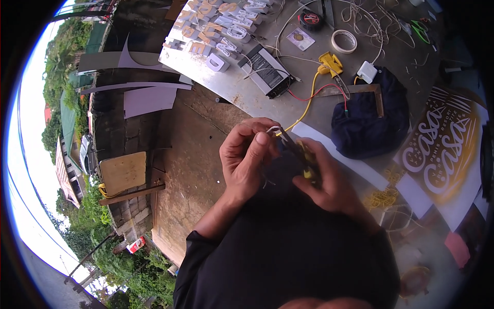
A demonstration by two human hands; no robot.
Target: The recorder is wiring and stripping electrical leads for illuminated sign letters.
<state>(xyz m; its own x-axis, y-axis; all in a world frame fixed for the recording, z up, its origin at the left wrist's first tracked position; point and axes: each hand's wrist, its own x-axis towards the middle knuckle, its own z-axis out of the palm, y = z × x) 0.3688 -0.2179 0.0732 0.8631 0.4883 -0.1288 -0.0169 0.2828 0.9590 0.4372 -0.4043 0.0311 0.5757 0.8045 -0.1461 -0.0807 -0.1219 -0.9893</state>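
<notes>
My left hand [246, 154] pinches the end of thin wires [274, 129] between thumb and fingers, close in front of my chest. My right hand [329, 180] grips a hand tool with a yellow-and-black handle [307, 164]; its dark jaws point up toward the wire ends. A yellow wire [307, 103] runs from my hands up over the concrete bench to a yellow tester [331, 64]. Both hands almost touch. My dark sleeves cover the lower part of the view.
On the bench lie a metal sign panel with raised letters [216, 36], a black-and-grey power supply box [267, 69], a tape roll [343, 41], a tape measure [311, 19], a dark blue cloth bundle [368, 118] and a brown printed sign [445, 149]. Left is the bench edge and a drop to greenery.
</notes>
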